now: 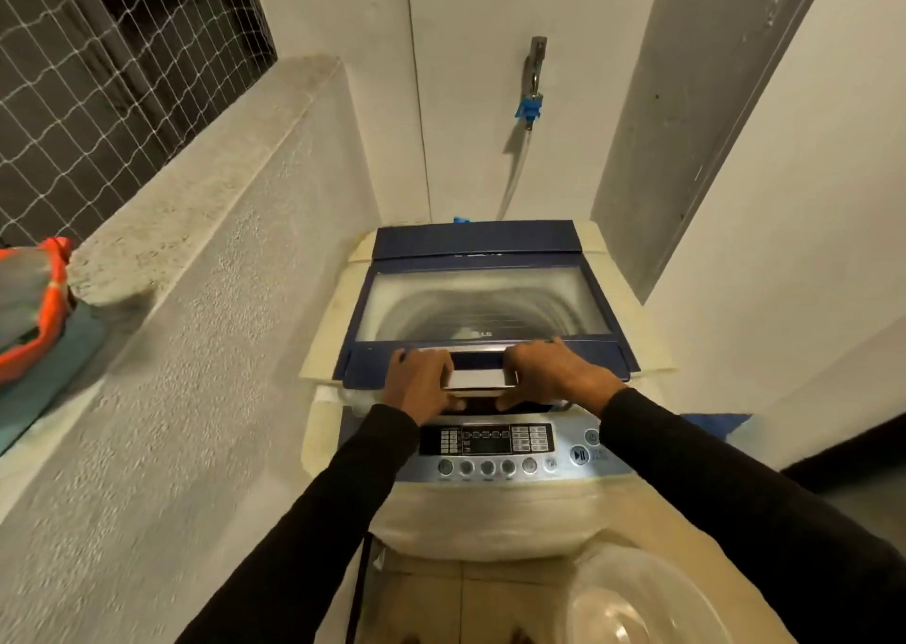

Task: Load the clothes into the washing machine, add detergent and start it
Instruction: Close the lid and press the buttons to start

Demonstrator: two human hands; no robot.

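Washer [490,501]: stood straight ahead of both hands, top-loading, boxy, wrapped in a cream cover with a soft, quilted look. Lid [483,300] beyond the knuckles: blue plastic frame round a clear window, smooth and glossy, hinged at the far edge; ribbed steel drum dimly visible through it, something pale inside, too blurred to name. Looked barely raised at the near edge, or not yet raised; could not tell which.

Basin [632,604] down below the right forearm: round, clear plastic, seemingly empty. Bundle [34,300] far off to the left of the left hand, on a rough concrete ledge: orange and teal cloth, blurred, possibly the clothes. Panel [490,447] just below the wrists: grey plastic, dark display, row of round buttons.

Handle [483,378] between the two hands: silver bar, slick and shiny. Left hand [421,383] curled round its left end, fingers tucked under the lip. Right hand [554,374] gripped the right end likewise.

Risks, as a guess: slick handle could slip from the fingers mid-lift and drop the lid onto them. Pushed up only partway, could fold back down during loading. Loose cover might snag the lid's edge. No detergent in sight, so a hunt for it likely ahead.
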